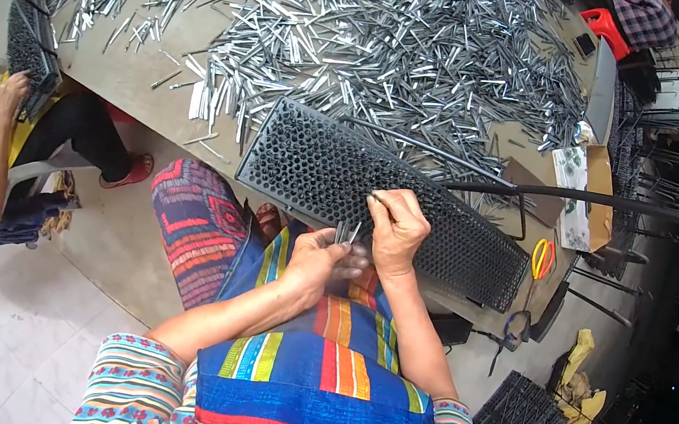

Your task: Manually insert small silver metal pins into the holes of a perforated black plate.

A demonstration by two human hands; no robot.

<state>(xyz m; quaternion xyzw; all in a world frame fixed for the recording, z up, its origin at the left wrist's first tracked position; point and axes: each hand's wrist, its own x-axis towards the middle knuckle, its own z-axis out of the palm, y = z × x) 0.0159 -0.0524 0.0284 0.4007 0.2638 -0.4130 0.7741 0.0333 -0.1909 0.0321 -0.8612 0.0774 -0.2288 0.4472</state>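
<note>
Pins [351,232], thin grey metal slivers, are held as a small bunch in the left hand [314,264], which is closed around them just below the rack's near edge at six o'clock from the rack's middle. One pin is pinched between thumb and forefinger of the right hand [397,228], its tip set against the rack at the hand's ten o'clock.

Largest is the table [171,46], a flat dull brown top, with a loose heap of bright pins [406,42] spread across it at twelve o'clock. Next comes the rack [311,166], a long black slab, matt and densely pierced with small round holes, lying tilted over the table's edge. Orange-handled scissors [542,259] lie at three o'clock, beside the rack's end.

For a clean seat, each pin is probably best kept upright over its hole and pressed straight down, with the bunch held loosely enough for one to be drawn at a time.
</note>
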